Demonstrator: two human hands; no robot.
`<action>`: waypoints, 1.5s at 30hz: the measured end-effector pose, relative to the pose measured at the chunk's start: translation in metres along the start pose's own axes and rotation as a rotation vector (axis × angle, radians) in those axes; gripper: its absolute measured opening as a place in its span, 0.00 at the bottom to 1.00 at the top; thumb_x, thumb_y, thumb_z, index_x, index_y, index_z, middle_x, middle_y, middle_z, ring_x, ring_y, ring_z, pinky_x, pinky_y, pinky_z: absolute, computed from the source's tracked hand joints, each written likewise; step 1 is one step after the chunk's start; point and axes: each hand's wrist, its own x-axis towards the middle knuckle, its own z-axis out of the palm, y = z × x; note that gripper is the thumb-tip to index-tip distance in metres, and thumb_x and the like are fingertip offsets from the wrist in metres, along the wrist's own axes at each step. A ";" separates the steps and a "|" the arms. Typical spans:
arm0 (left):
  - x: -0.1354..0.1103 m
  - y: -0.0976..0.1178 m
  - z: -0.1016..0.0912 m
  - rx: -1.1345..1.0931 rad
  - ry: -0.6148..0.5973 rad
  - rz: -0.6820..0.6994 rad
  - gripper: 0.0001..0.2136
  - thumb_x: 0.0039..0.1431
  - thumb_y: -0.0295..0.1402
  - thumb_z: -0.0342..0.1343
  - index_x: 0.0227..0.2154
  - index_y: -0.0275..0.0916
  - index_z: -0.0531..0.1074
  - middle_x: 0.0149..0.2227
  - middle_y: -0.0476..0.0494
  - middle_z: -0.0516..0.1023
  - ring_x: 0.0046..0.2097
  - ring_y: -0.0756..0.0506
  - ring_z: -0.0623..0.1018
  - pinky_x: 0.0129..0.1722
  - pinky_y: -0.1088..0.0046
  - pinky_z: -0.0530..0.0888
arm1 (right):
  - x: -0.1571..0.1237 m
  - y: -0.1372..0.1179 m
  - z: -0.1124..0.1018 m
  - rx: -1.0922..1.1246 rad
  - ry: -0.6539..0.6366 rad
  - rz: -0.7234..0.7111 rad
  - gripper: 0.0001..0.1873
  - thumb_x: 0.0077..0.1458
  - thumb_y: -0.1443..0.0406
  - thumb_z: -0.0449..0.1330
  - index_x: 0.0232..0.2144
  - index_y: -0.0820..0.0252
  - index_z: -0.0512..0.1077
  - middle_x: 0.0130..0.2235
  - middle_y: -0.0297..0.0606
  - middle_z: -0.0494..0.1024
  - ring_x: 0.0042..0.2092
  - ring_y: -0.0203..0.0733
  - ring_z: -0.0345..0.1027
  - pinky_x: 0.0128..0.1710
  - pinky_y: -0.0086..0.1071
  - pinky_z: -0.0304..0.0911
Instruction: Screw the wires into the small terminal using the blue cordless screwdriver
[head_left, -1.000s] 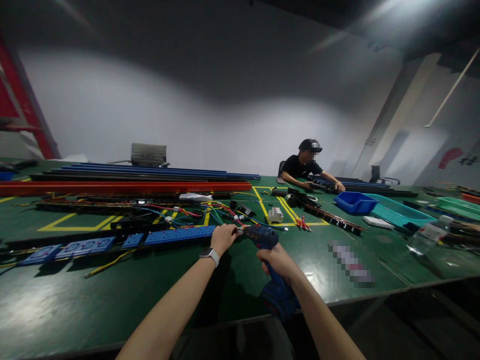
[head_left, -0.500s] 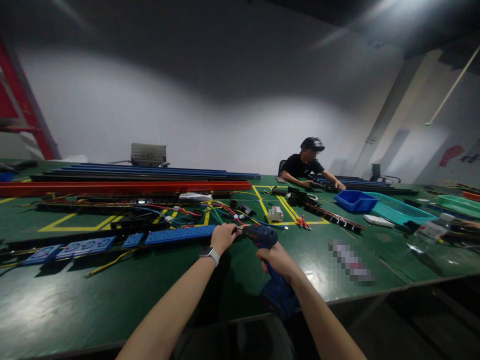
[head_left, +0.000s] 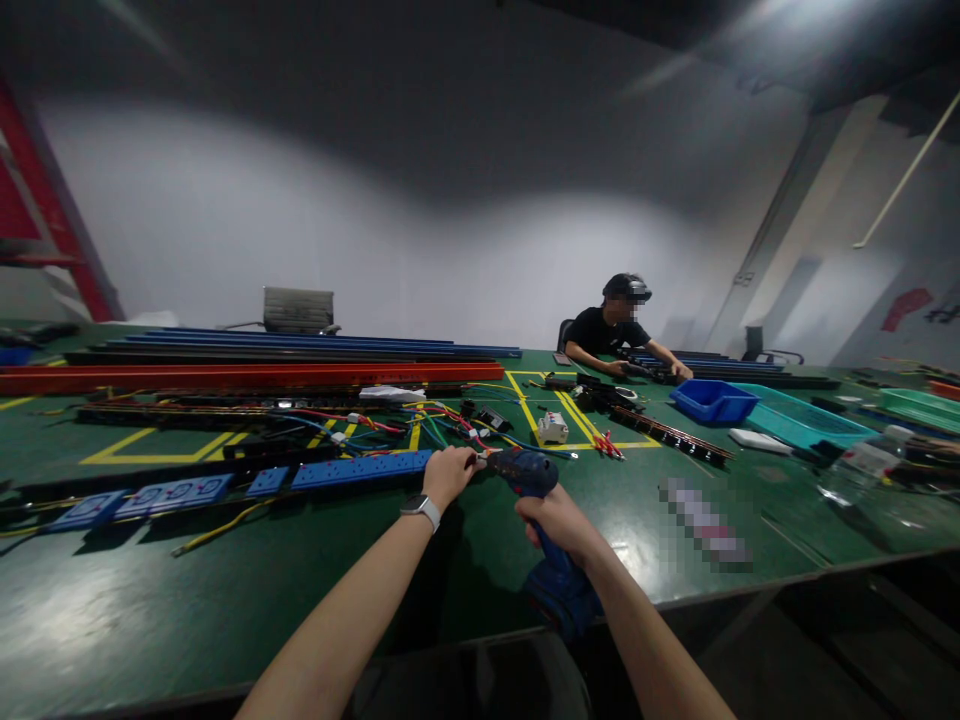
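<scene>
My right hand [head_left: 559, 522] is wrapped round the grip of a blue cordless drill [head_left: 551, 570], its nose pointing left. My left hand [head_left: 450, 476], with a watch on the wrist, is closed at the right end of a long strip of blue sockets [head_left: 360, 470]. Its fingertips meet the tip of the drill; what they pinch there is too small to make out. Behind the hands lie loose coloured wires [head_left: 435, 425] and a white circuit breaker [head_left: 553, 428].
Long orange [head_left: 247, 376] and blue rails [head_left: 300, 345] lie across the back of the green table [head_left: 315, 600]. To the right stand a blue bin [head_left: 714, 402], a turquoise tray [head_left: 802, 420] and a clear bottle [head_left: 859, 465]. A co-worker [head_left: 611, 330] sits across the table.
Both hands and the drill hold nearly the same place at the strip's end. The whole view has shifted very slightly.
</scene>
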 end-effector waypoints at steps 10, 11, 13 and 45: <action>-0.002 0.003 -0.003 0.004 -0.019 -0.012 0.16 0.63 0.49 0.52 0.46 0.49 0.78 0.43 0.42 0.81 0.47 0.42 0.76 0.45 0.68 0.65 | 0.000 -0.003 -0.001 -0.019 -0.014 0.011 0.06 0.44 0.68 0.57 0.29 0.60 0.67 0.14 0.26 0.64 0.16 0.33 0.59 0.17 0.25 0.53; -0.001 0.002 -0.002 0.005 -0.018 -0.010 0.17 0.63 0.49 0.52 0.46 0.49 0.78 0.43 0.42 0.81 0.47 0.42 0.76 0.45 0.68 0.65 | 0.000 -0.002 -0.001 -0.022 -0.013 0.013 0.05 0.44 0.67 0.57 0.29 0.60 0.67 0.14 0.26 0.64 0.16 0.33 0.59 0.17 0.25 0.52; -0.001 0.002 -0.002 0.009 -0.016 -0.009 0.17 0.63 0.50 0.52 0.46 0.49 0.77 0.43 0.42 0.81 0.47 0.42 0.76 0.45 0.68 0.65 | -0.001 -0.002 0.000 -0.023 -0.003 0.021 0.05 0.44 0.67 0.57 0.28 0.60 0.67 0.14 0.26 0.65 0.16 0.33 0.59 0.18 0.25 0.52; -0.001 0.001 -0.002 0.035 -0.032 -0.015 0.16 0.63 0.49 0.52 0.45 0.47 0.77 0.43 0.41 0.80 0.48 0.41 0.76 0.45 0.67 0.65 | -0.004 -0.006 0.001 -0.032 0.011 0.020 0.02 0.44 0.68 0.56 0.25 0.59 0.65 0.14 0.27 0.65 0.17 0.33 0.58 0.18 0.25 0.52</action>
